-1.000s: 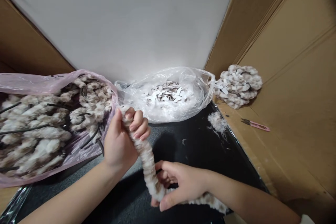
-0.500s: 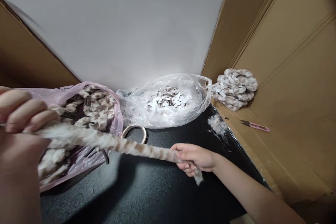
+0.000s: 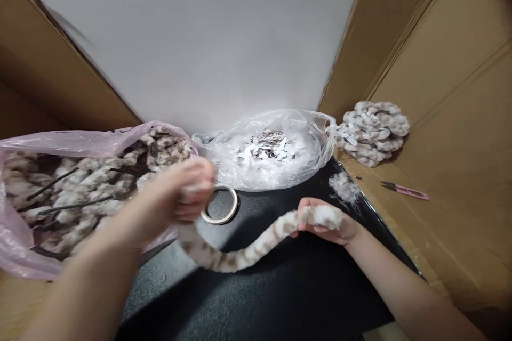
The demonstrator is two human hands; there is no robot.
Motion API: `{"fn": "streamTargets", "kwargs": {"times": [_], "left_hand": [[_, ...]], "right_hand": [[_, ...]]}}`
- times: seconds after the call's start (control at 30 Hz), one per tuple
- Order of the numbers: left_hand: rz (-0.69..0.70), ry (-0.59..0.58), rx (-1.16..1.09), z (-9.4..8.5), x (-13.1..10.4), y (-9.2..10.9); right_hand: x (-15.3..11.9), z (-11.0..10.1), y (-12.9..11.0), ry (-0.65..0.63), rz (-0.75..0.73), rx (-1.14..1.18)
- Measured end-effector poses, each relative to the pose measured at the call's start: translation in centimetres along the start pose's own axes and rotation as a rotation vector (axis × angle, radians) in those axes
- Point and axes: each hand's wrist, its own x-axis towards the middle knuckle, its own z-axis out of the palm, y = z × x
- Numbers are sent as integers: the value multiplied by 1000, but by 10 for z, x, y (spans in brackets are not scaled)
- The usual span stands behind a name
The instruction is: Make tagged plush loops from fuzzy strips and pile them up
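Observation:
A long fluffy strip (image 3: 236, 260), white with brown patches like a plush tail, sags in a curve between my hands above the black tabletop (image 3: 288, 293). My left hand (image 3: 196, 184), blurred by motion, is closed around its left end. My right hand (image 3: 320, 224) has its fingers around the other end, whose white tip lies across the palm. Behind my left forearm, a pink plastic bag (image 3: 100, 141) lies open with several similar fluffy strips (image 3: 88, 186) and dark thin rods (image 3: 76, 204) inside. Near my left hand a roll of tape (image 3: 220, 219) lies on the tabletop.
A clear plastic bag (image 3: 256, 173) holding white tags (image 3: 276, 146) sits at the back. To the right are a bundle of fluffy strips with tags (image 3: 376, 133), a tuft of loose fluff (image 3: 344, 187) and pink thread snips (image 3: 406, 190). Cardboard walls (image 3: 452, 90) rise at both sides.
My left hand has moved right, closer to my right hand. The fluffy strip, stretched nearly straight before, now sags, and its right end has turned up across my right palm.

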Motion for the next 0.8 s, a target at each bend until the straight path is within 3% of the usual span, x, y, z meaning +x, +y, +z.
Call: {"fn": "streamTargets", "kwargs": {"times": [0.07, 0.1, 0.17, 0.23, 0.33, 0.5, 0.6, 0.8], "left_hand": [[-127, -213, 73, 43, 20, -26], [-151, -247, 113, 59, 30, -40], [-87, -183, 145, 79, 47, -67], [-35, -110, 118, 85, 56, -86], [80, -40, 113, 83, 58, -97], [264, -133, 46, 92, 55, -102], [334, -74, -15, 99, 56, -111], [306, -41, -82, 103, 54, -123]], "right_hand": [[5, 0, 6, 73, -53, -68], [8, 0, 9, 135, -76, -97], [14, 2, 15, 267, -101, -140], [17, 5, 19, 327, -79, -162], [17, 11, 21, 279, -30, -215], [13, 16, 25, 242, -126, -569], [12, 18, 27, 236, -152, -823], [13, 24, 28, 237, -167, -944]]}}
